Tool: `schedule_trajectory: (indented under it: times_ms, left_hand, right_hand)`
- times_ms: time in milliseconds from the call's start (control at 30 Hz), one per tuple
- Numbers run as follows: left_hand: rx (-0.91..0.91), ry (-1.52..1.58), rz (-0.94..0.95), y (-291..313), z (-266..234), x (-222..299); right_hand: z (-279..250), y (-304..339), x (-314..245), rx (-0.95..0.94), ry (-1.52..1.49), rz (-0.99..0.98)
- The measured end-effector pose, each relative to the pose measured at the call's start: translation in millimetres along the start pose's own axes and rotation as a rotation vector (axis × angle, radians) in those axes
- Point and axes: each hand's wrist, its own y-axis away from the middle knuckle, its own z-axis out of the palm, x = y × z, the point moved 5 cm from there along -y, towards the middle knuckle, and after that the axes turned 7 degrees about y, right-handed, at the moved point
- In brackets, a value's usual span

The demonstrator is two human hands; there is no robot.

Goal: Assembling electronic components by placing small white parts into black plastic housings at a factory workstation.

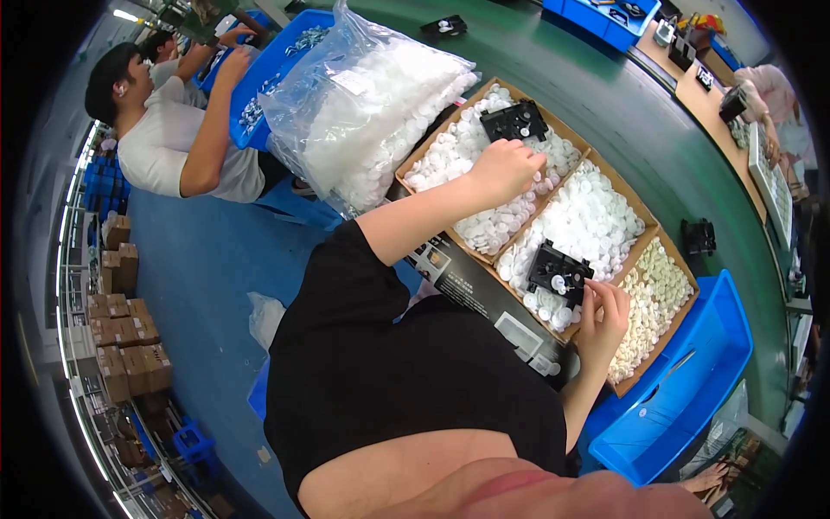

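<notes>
My left hand (508,171), fingers curled into a pinch, hovers over small round white plastic pieces (450,156) in the far compartment of a shallow cardboard box. Whatever its fingertips hold is too small or hidden to make out. Just beyond it, a black plastic housing (514,122) lies on these pieces. With thumb and fingers, my right hand (603,322) grips the edge of another black housing (560,272), which has a white part at its middle. That housing rests over the white pieces (596,208) of the middle compartment.
Cream-coloured small pieces (653,294) fill the near-right compartment. A blue bin (683,406) stands at the right, a large clear bag of white pieces (372,104) at the left. Black housings (699,235) lie on the green conveyor (640,112). A co-worker (173,130) reaches over a blue tray.
</notes>
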Motion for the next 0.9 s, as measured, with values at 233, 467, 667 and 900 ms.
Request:
schedule_trajectory:
  times_ms: [233, 467, 667, 900]
  left_hand:
    - [0.044, 0.29, -0.112, -7.3, -18.2, -2.3]
    - [-0.16, 1.034, -0.083, 3.2, -53.4, 74.6]
    - [-0.298, 1.026, -0.016, 13.2, -43.9, 103.8]
    - [-0.361, 1.023, 0.008, 15.9, -28.1, 111.6]
  right_hand:
    - [1.1, 5.5, 6.5, -0.01, -0.06, 0.089]
    - [-1.1, 0.7, 7.3, 0.011, -0.117, 0.121]
    - [0.7, 1.3, 8.1, 0.019, -0.125, 0.096]
    - [1.1, 2.5, 7.9, 0.056, -0.109, 0.037]
